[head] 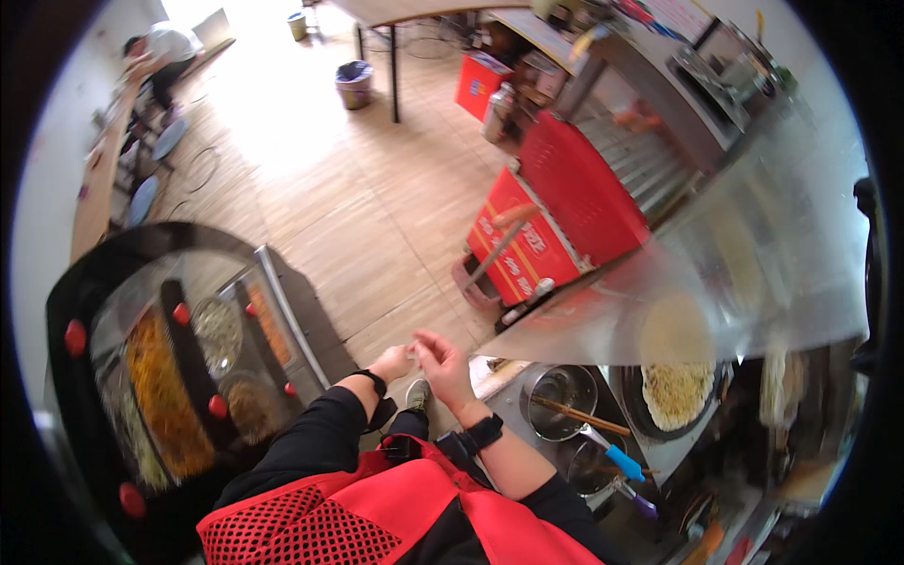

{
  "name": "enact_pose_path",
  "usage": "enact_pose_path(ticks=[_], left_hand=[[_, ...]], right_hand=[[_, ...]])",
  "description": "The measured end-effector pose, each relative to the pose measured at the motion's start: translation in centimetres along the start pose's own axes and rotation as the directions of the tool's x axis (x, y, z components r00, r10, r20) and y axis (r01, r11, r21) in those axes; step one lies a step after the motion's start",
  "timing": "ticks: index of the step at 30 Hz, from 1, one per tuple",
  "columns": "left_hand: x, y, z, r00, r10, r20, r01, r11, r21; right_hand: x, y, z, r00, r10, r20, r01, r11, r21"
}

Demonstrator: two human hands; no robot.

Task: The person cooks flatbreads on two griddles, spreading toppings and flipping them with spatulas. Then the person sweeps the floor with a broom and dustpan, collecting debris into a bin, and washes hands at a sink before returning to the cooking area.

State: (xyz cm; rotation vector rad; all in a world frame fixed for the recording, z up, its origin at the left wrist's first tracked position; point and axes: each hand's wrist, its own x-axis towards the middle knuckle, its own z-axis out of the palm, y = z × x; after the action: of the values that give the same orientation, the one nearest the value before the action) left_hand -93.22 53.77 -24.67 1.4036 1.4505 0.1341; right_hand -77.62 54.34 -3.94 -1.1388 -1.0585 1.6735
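My left hand (397, 361) and my right hand (439, 360) meet in front of my body, above the floor. Fingertips of both hands are close together; a small pale bit may be between them, too small to tell. To the right, a round flatbread (678, 388) lies on a black griddle (631, 413), partly behind a clear plastic guard. Nearer me are a metal bowl (563, 387) with wooden chopsticks (590, 417) across it, and a second bowl (590, 467) with a blue-handled utensil (621, 459) and a purple-handled one (639, 500) beside it.
At left, a clear-lidded case (63, 296) holds trays of shredded food. Ahead stand a red box-shaped stand (526, 244), a bucket (354, 88) and a table (424, 7). The clear guard (763, 282) spans the right. Another person (169, 53) sits bent over at the far left.
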Motion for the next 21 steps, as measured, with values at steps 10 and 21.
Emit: enact_pose_path(ticks=[10,21], left_hand=[[-14.8,3.9,5.3,0.967,-0.223,-0.124,0.207,0.970,-0.131],[-48.8,-15.8,32.2,0.579,-0.670,-0.465,0.404,0.731,-0.550]], right_hand=[[-13.9,3.1,2.1,0.841,0.089,0.534,0.213,0.852,-0.478],[-27.8,12.6,5.2,0.558,0.496,0.665,-0.012,0.807,-0.591]])
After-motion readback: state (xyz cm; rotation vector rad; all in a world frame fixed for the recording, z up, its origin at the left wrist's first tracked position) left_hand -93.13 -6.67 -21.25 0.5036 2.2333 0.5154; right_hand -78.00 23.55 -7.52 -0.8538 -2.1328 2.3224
